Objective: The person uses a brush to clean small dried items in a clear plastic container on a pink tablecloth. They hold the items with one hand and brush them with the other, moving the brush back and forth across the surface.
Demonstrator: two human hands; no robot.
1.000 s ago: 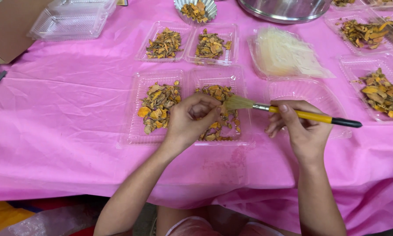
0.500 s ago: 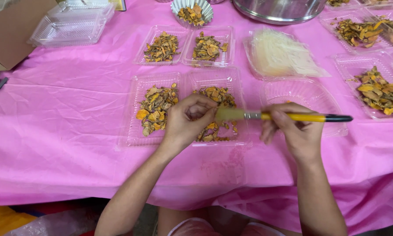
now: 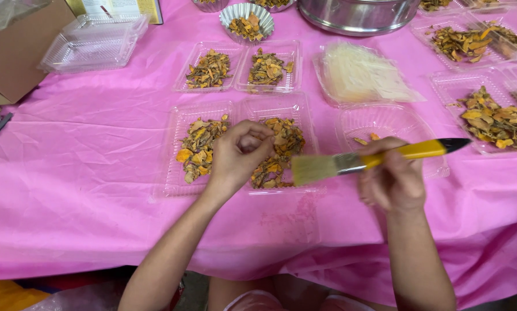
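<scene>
Flat paintbrush with yellow handle, black tip, metal ferrule and pale bristles (image 3: 379, 158) held roughly level above the tabletop, bristle end pointing to 9 o'clock, black tip to 3 o'clock. Right hand (image 3: 392, 179) is closed around the yellow handle just behind the ferrule; grip looks firm, though the hand is slightly motion-blurred. Judgement: brush is light and stiff along the handle, with soft bristles that will splay under pressure; best taken at the handle near the ferrule, as now, never by the bristles. Left hand (image 3: 241, 155), at 9 o'clock from the bristles, is curled into a loose fist, fingertips pinched together, resting over the seam of the clear plastic two-compartment tray of dried orange-brown root slices (image 3: 201, 151); whether it pinches a slice I cannot tell. Slices look dry, brittle, very light, and likely to crumble if squeezed; thin tray would flex if lifted by one edge. At 3 o'clock from this tray, under the brush, a nearly bare clear tray (image 3: 425, 167) with a few crumbs. At 12 o'clock, a second filled double tray (image 3: 238, 69) and a tray of pale translucent sheets (image 3: 362, 75). Further out: fluted foil cup of slices (image 3: 247, 20), steel bowl (image 3: 359, 14), stacked clear lids (image 3: 91, 46), cardboard box (image 3: 16, 52). All sit on a pink plastic-covered tabletop (image 3: 86, 190).
</scene>
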